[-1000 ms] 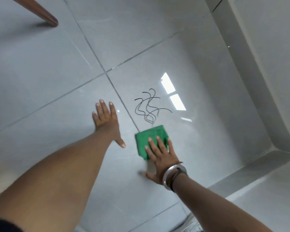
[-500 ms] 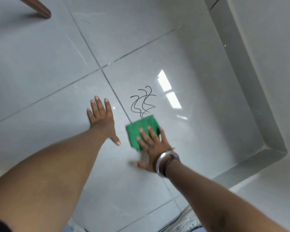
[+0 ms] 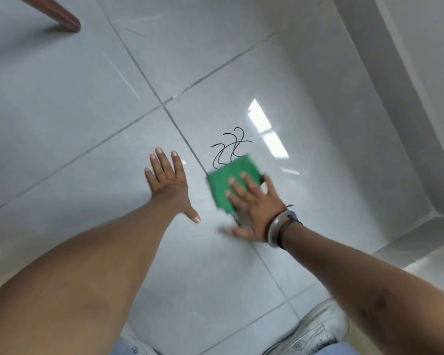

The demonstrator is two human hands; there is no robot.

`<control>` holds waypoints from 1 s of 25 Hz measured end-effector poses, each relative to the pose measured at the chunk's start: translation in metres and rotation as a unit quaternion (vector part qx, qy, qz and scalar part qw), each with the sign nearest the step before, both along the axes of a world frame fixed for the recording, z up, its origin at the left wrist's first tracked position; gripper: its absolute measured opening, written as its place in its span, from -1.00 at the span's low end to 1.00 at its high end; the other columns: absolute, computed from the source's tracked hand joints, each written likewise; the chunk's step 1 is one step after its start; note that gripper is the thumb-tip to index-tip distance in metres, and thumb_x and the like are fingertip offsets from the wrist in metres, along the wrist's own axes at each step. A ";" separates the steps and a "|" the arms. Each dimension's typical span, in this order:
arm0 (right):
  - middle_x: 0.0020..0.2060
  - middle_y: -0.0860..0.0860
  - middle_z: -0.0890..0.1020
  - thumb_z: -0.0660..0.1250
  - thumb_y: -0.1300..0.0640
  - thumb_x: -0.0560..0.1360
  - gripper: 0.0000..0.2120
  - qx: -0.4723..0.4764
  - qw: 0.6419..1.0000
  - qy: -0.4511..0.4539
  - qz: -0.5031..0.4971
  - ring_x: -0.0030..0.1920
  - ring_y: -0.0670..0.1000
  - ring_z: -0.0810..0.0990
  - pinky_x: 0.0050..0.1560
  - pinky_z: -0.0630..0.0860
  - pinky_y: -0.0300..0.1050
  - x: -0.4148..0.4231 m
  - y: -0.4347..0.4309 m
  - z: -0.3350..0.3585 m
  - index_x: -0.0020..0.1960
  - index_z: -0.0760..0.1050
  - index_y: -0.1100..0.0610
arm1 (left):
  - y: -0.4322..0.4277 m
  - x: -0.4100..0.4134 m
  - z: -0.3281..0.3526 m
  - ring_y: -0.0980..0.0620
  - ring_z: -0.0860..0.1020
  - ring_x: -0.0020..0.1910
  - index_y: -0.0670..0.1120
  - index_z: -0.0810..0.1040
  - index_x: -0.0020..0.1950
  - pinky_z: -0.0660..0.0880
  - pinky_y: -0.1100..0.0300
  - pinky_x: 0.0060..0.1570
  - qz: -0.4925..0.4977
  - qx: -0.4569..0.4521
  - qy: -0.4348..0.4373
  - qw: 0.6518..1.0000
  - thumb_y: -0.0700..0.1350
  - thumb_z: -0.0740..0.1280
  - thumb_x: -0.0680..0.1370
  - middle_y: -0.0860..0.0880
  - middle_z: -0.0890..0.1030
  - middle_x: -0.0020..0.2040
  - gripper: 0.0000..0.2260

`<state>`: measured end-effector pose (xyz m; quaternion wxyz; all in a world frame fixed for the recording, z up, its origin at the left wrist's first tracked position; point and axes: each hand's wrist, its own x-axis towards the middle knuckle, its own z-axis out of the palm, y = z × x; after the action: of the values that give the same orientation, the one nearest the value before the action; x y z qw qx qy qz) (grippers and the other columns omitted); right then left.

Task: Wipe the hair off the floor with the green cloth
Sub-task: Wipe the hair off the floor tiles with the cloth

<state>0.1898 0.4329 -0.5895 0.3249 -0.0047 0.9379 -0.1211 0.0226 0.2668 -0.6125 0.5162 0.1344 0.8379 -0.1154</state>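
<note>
A folded green cloth (image 3: 226,181) lies flat on the grey tiled floor (image 3: 62,103). My right hand (image 3: 254,208) presses on it with spread fingers, covering its near right part. Dark curly strands of hair (image 3: 230,147) lie on the tile just beyond the cloth; the cloth's far edge overlaps their near ends. My left hand (image 3: 168,181) rests flat on the floor to the left of the cloth, fingers apart, holding nothing. A silver bangle and a dark band sit on my right wrist.
A brown wooden furniture leg (image 3: 59,17) stands at the top left. A grey raised ledge (image 3: 385,98) runs along the right and turns a corner at lower right. My white shoe (image 3: 318,329) is at the bottom edge. Bright window reflections lie right of the hair.
My right hand has slid the green cloth forward over the near ends of the hair strands. The left hand has stayed planted on the floor.
</note>
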 end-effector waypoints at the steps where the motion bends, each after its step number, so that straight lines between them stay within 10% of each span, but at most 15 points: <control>1: 0.56 0.02 0.19 -0.15 -0.48 0.39 -0.12 -0.019 0.996 0.013 0.080 0.56 0.17 0.06 0.41 -0.27 0.39 0.008 0.008 0.002 0.52 0.24 0.02 | -0.001 -0.001 -0.001 -0.38 -0.55 0.37 -0.19 -0.75 0.22 -0.32 -0.34 0.38 0.000 -0.001 0.000 1.000 0.31 0.60 -0.25 -0.39 -0.64 0.30 0.69; 3: 0.56 0.00 0.20 -0.17 -0.45 0.40 -0.16 0.008 0.997 0.051 -0.049 0.56 0.13 0.08 0.41 -0.28 0.39 -0.006 0.038 -0.006 0.53 0.22 -0.03 | -0.001 -0.002 -0.002 -0.36 -0.62 0.29 -0.18 -0.78 0.17 -0.33 -0.34 0.38 0.005 -0.004 -0.002 1.000 0.32 0.60 -0.26 -0.37 -0.74 0.16 0.69; 6: 0.60 -0.03 0.01 -0.18 -0.50 0.39 -0.13 0.094 0.887 0.012 -0.451 0.57 0.12 -0.08 0.43 -0.21 0.45 -0.070 0.051 -0.016 0.56 0.06 -0.05 | -0.001 -0.002 -0.003 -0.35 -0.66 0.24 -0.19 -0.77 0.19 -0.34 -0.34 0.37 0.004 -0.003 0.001 1.000 0.32 0.59 -0.27 -0.35 -0.78 0.10 0.69; 9: 0.60 0.04 0.01 -0.16 -0.51 0.37 -0.09 0.043 0.985 0.014 -0.165 0.57 0.19 -0.11 0.43 -0.26 0.38 -0.081 0.027 -0.011 0.57 0.04 0.00 | -0.001 0.000 -0.001 -0.39 -0.53 0.38 -0.20 -0.69 0.29 -0.32 -0.34 0.39 -0.004 0.002 0.014 1.000 0.30 0.61 -0.23 -0.39 -0.64 0.31 0.69; 12: 0.59 -0.03 0.05 -0.26 -0.51 0.39 -0.12 -0.007 0.985 0.032 0.167 0.58 0.11 -0.06 0.42 -0.40 0.31 -0.066 0.061 -0.002 0.56 0.06 -0.06 | 0.000 0.000 0.000 -0.38 -0.51 0.39 -0.20 -0.66 0.32 -0.33 -0.34 0.38 0.000 0.005 0.016 1.000 0.29 0.62 -0.22 -0.39 -0.56 0.38 0.68; 16: 0.60 0.00 0.00 -0.25 -0.55 0.36 -0.08 0.088 0.957 0.027 -0.277 0.57 0.15 -0.08 0.42 -0.25 0.41 -0.121 0.074 -0.015 0.57 0.02 -0.06 | 0.002 0.000 0.000 -0.38 -0.53 0.38 -0.20 -0.67 0.31 -0.35 -0.32 0.38 -0.006 -0.001 0.026 1.000 0.29 0.62 -0.21 -0.37 -0.62 0.33 0.68; 22: 0.59 -0.03 -0.01 -0.26 -0.50 0.38 -0.12 0.013 0.983 -0.012 0.183 0.58 0.13 -0.11 0.40 -0.44 0.33 -0.062 0.025 0.004 0.57 0.02 -0.06 | -0.001 0.001 0.001 -0.37 -0.52 0.39 -0.20 -0.67 0.31 -0.32 -0.32 0.39 -0.014 0.003 0.024 1.000 0.28 0.64 -0.14 -0.39 -0.57 0.38 0.65; 25: 0.59 -0.05 0.01 -0.30 -0.47 0.37 -0.15 0.068 0.994 0.003 0.079 0.58 0.09 -0.05 0.44 -0.30 0.43 -0.077 0.058 -0.004 0.56 0.01 -0.10 | -0.002 0.002 -0.002 -0.38 -0.51 0.39 -0.21 -0.70 0.26 -0.32 -0.34 0.39 -0.018 0.006 0.028 0.999 0.29 0.63 -0.16 -0.40 -0.56 0.38 0.66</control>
<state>0.1131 0.4913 -0.5931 0.3303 -0.0573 0.9416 -0.0303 0.0243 0.2644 -0.6148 0.4897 0.1491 0.8501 -0.1238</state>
